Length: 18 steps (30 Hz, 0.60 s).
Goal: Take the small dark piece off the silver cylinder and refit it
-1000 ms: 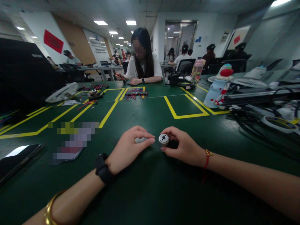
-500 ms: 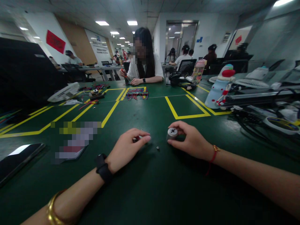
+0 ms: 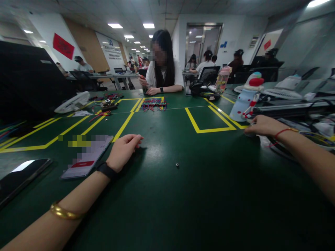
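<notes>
My left hand point(image 3: 126, 150) hovers over the green table with its fingers curled together. Its palm side and fingertips are turned away, so anything inside them is hidden. At the right, near the foot of a light blue bottle point(image 3: 239, 104), my right hand point(image 3: 265, 126) is closed in a pinch. A pale edge of the small metal cylinder point(image 3: 251, 122) shows between thumb and fingers; most of it is covered. On the table between my hands lies a tiny metal ring-like part point(image 3: 177, 165), apart from both.
Two phones point(image 3: 90, 157) point(image 3: 24, 177) lie at the left. Black cables point(image 3: 284, 150) and a crumpled white tissue point(image 3: 265, 141) are by my right hand. Across the table a co-worker point(image 3: 163, 69) sits behind a bundle of coloured wires point(image 3: 154, 104). Yellow tape point(image 3: 214, 130) marks areas.
My right hand has moved far to the right with the metal cylinder, from the middle to near the bottle. My left hand has drawn back left and its fingers have curled in. The tiny part stayed.
</notes>
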Available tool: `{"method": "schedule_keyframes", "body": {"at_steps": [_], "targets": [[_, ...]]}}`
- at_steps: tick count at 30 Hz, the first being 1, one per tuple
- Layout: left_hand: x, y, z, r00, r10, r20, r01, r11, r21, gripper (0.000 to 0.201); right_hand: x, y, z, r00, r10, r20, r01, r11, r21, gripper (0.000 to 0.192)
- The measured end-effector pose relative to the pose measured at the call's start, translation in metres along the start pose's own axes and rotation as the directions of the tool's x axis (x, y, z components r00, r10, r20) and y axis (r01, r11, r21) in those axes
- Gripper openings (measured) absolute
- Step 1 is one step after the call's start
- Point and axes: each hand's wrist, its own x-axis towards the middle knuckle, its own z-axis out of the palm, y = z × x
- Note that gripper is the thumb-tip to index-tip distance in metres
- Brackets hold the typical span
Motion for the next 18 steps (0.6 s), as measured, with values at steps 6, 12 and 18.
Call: {"method": "schedule_keyframes", "body": {"at_steps": [6,12,18], "targets": [[-0.001,0.002,0.001,1.0,-0.006,-0.027,0.007,0.998,0.055,0.038,-0.071,-0.124,0.016,0.908,-0.418,-0.008,0.415,0.9,0.135,0.038],[-0.002,0.003,0.002,1.0,0.008,-0.022,-0.007,0.997,0.073,0.038,-0.145,-0.211,0.05,0.613,-0.774,0.161,0.639,0.605,0.475,0.025],[-0.001,0.003,0.001,1.0,0.018,-0.021,-0.016,0.996,0.092,0.038,-0.1,-0.168,0.023,0.811,-0.582,0.058,0.539,0.782,0.313,0.02]]}}
